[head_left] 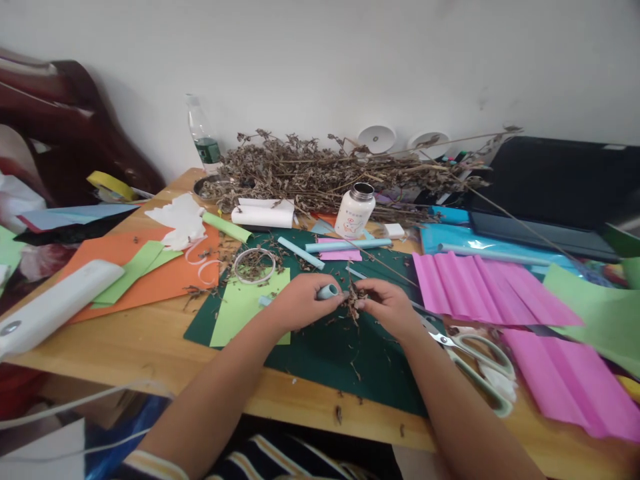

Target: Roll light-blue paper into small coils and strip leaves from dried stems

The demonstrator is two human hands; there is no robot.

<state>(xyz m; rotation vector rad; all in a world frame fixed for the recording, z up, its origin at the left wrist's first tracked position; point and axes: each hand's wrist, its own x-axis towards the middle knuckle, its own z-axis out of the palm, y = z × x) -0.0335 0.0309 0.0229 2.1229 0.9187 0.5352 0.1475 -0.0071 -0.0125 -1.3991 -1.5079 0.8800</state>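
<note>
My left hand [300,300] is closed around a light blue rolled paper tube [328,291], whose open end points right. My right hand [387,303] pinches a small bunch of dried plant sprigs [353,301] right at the tube's mouth. Both hands hover over a dark green cutting mat [340,347] littered with dried crumbs. A light green paper sheet [245,303] lies on the mat just left of my left hand.
A heap of dried branches [325,173] lies at the back, with a white bottle [355,212] before it. Scissors [475,357] rest right of my right wrist. Pink pleated paper [500,293], orange paper [145,267], a tape ring [254,265] and a laptop [555,193] surround the mat.
</note>
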